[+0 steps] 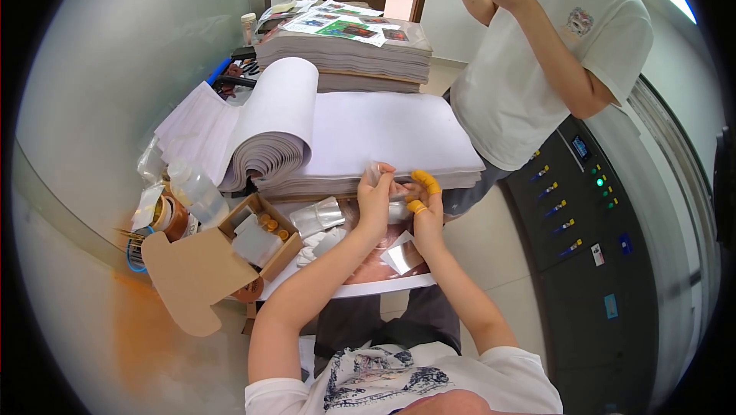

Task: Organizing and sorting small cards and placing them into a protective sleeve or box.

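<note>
My left hand [376, 196] is closed, its fingers pinching a small clear plastic piece [373, 173] above the near edge of the table. Facing it, my right hand [427, 212] has its fingers curved and apart, close to the left fingertips. Yellow finger cots [426, 182] cover some of its fingertips. Whether the right fingers also touch the plastic is too small to tell. Below my hands lie a shiny silver square sheet [402, 253] and, to the left, silver pouches [318, 216]. An open cardboard box [282, 252] holds more yellow finger cots [268, 223].
A thick stack of white sheets [383, 120] with a rolled-back part [280, 127] spans the table behind my hands. A clear bottle [195, 189] stands at left. Beyond sits another paper stack [345, 55]. A person [544, 55] stands at far right, near a dark control cabinet [594, 262].
</note>
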`<state>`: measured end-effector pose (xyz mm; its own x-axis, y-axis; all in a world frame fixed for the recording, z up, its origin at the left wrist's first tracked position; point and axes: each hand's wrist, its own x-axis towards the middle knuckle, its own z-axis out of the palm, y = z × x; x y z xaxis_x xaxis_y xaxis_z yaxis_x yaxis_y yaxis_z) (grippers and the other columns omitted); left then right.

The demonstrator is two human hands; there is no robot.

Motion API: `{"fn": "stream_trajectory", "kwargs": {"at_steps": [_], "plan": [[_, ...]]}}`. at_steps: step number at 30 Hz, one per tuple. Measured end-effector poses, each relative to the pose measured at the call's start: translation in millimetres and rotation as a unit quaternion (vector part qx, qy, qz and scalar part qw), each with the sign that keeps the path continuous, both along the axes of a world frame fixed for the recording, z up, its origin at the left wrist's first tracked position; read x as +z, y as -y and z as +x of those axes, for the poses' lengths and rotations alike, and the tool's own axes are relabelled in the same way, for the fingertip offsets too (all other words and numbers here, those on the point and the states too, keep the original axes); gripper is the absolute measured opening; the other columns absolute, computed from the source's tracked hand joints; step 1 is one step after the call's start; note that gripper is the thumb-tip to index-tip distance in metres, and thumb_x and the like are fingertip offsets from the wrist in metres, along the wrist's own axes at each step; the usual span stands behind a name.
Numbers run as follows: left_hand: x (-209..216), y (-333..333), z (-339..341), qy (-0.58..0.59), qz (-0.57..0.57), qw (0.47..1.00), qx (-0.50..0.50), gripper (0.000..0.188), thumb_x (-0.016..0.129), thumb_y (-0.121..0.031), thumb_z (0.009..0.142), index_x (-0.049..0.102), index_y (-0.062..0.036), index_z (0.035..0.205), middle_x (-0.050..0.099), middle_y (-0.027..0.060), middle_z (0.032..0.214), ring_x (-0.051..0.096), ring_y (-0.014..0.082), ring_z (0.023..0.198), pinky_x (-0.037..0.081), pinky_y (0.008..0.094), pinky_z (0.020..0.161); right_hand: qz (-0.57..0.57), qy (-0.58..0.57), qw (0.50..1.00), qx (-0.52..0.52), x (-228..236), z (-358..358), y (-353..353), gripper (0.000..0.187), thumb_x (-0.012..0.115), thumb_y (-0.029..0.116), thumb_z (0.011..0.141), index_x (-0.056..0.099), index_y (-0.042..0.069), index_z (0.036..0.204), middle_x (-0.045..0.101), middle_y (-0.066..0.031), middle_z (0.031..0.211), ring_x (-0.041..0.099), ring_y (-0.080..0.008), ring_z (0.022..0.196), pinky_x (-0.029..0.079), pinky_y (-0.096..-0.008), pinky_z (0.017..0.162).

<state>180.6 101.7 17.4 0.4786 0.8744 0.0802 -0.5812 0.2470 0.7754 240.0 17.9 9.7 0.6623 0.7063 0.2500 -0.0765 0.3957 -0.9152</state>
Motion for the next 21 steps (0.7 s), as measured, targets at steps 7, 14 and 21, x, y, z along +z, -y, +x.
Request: {"fn": "stream_trajectory", "kwargs": {"at_steps": [7, 14, 21], "plan": [[5, 4, -1, 0.000, -0.003, 1.000, 0.004, 0.004, 0.051, -0.005, 0.085, 0.054, -0.0049, 0.087, 0.047, -0.0009, 0.065, 0.044, 0.0072, 0.057, 0.041, 0.0218, 0.057, -0.026, -0.060, 0.998, 0.027, 2, 4, 3, 0.056, 0.039, -0.009, 0.069, 0.044, 0.002, 0.124, 0.054, -0.0114, 0.113, 0.051, -0.0142, 0.095, 0.039, -0.0220, 0.078], [7, 4, -1, 0.003, -0.017, 1.000, -0.003, 0.008, 0.052, -0.006, 0.083, 0.054, -0.0058, 0.090, 0.047, 0.0005, 0.063, 0.048, 0.0109, 0.057, 0.042, 0.0253, 0.057, -0.124, 0.185, 0.971, -0.081, -5, 2, 37, 0.048, 0.048, -0.001, 0.077, 0.045, 0.005, 0.124, 0.051, -0.0114, 0.119, 0.049, -0.0230, 0.108, 0.038, -0.0313, 0.091], [7, 2, -5, -0.019, -0.007, 1.000, -0.006, 0.007, 0.050, -0.006, 0.083, 0.053, -0.0052, 0.090, 0.048, 0.0010, 0.064, 0.049, 0.0097, 0.059, 0.043, 0.0241, 0.059, -0.316, 0.513, 0.792, -0.097, -2, -14, 54, 0.053, 0.056, 0.014, 0.080, 0.042, -0.004, 0.127, 0.043, -0.0173, 0.131, 0.037, -0.0327, 0.120, 0.026, -0.0433, 0.101]]}}
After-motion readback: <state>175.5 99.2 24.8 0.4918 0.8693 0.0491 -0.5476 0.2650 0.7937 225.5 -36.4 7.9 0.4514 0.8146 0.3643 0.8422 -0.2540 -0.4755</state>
